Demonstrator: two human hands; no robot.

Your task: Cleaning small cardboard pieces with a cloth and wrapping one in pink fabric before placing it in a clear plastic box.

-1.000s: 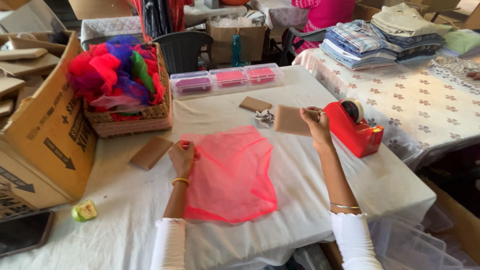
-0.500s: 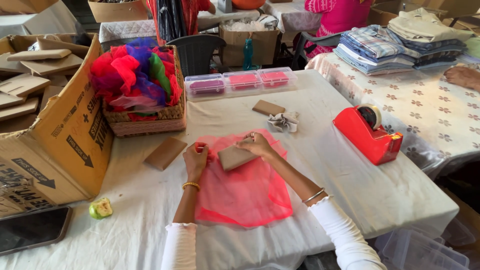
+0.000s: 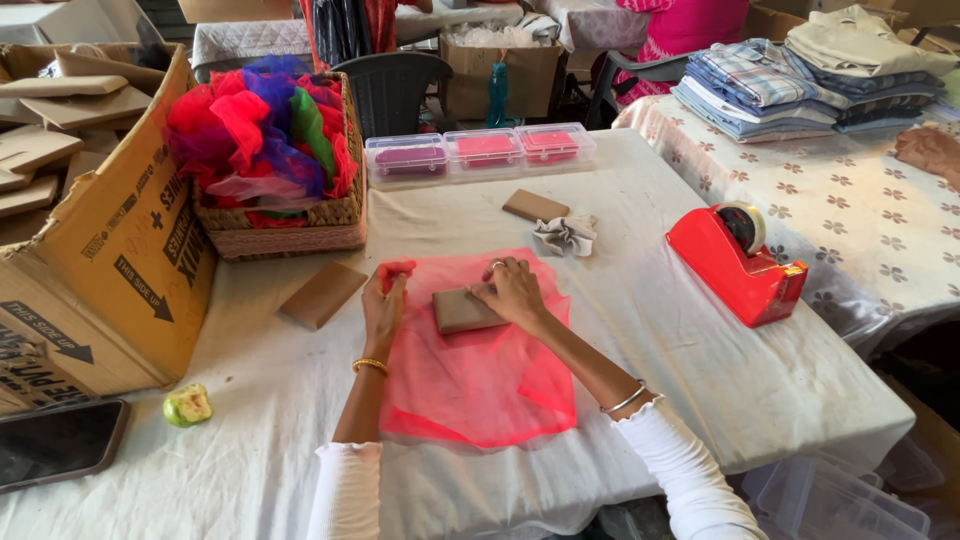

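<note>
On the table [image 3: 700,400], her right hand [image 3: 515,290] presses flat on a small brown packet [image 3: 462,310] at the red net's [image 3: 480,370] twelve o'clock edge, while her left hand [image 3: 385,305] pinches its ten o'clock corner.

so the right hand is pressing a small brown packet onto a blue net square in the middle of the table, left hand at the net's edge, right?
Not quite: the net is red-pink, not blue, as the head view shows. The rest holds: the right hand rests on the small brown packet lying on the net in the middle of the table, and the left hand is at the net's edge.
</note>
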